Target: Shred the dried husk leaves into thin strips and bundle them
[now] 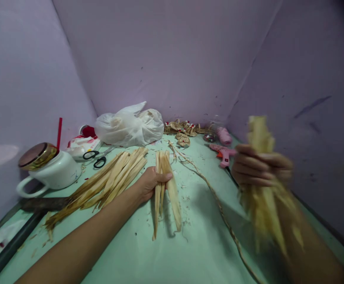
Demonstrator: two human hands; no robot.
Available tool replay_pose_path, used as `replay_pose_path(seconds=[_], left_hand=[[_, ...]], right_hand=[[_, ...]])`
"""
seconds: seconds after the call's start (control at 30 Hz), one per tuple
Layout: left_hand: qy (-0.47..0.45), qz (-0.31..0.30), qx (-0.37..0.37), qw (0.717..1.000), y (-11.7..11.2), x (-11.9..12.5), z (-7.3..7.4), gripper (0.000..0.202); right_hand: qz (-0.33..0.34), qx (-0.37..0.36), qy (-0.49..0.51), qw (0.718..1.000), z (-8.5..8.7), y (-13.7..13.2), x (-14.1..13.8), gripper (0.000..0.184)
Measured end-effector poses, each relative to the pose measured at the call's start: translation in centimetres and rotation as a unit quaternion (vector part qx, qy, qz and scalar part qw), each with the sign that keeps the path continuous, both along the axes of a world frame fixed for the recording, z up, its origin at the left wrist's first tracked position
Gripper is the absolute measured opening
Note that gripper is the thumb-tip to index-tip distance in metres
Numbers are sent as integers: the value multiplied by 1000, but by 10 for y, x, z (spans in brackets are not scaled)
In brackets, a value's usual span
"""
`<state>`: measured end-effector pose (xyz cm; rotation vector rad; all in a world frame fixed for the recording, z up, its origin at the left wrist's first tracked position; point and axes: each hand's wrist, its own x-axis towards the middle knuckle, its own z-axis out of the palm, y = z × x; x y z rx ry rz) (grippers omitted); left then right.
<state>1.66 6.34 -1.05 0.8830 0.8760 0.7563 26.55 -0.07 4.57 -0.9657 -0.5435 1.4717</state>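
Observation:
My left hand (155, 182) is closed around a few flat, pale dried-leaf strips (173, 195), thumb on top, just above the green table. On the right, my right hand (256, 167) grips a thicker bundle of dried-leaf strips (262, 136), raised off the table and blurred by motion. The bundle's loose ends hang below the fist. A spread pile of similar strips (115, 173) lies left of my left hand. Between my hands, a twisted cord (216, 197) of the same straw colour runs along the table toward me.
At the left stand a white enamel mug (61, 171), a hammer (42, 205) and black-handled scissors (99, 159). A white plastic bag (130, 126) sits at the back beside woven ornaments (183, 139). A pink glue gun (223, 154) and pink yarn (224, 135) lie back right. Purple walls enclose the table (160, 264).

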Motion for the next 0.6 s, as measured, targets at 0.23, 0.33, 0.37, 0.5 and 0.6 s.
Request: replay_pose_path(seconds=[0.23,0.33,0.37,0.5,0.6], left_hand=[[-5,-59,34,998,-9,3,2,43],[-9,-87,47,995,-11,4,1,48],[-7,-89,50,995,-11,5,0,48],[14,-79,52,995,-12,5,-1,41],[15,-75,60,995,-13,6,0,34]], right_hand=[[147,-70,-109,981,-45,9,-87,31],[167,-54,-163,971,-61,8,-96,35],[169,-53,-169,969,-63,7,-96,35],[139,-47,-163,976,-62,7,-97,32],[116,-39,-166,979,-60,7,-100,30]])
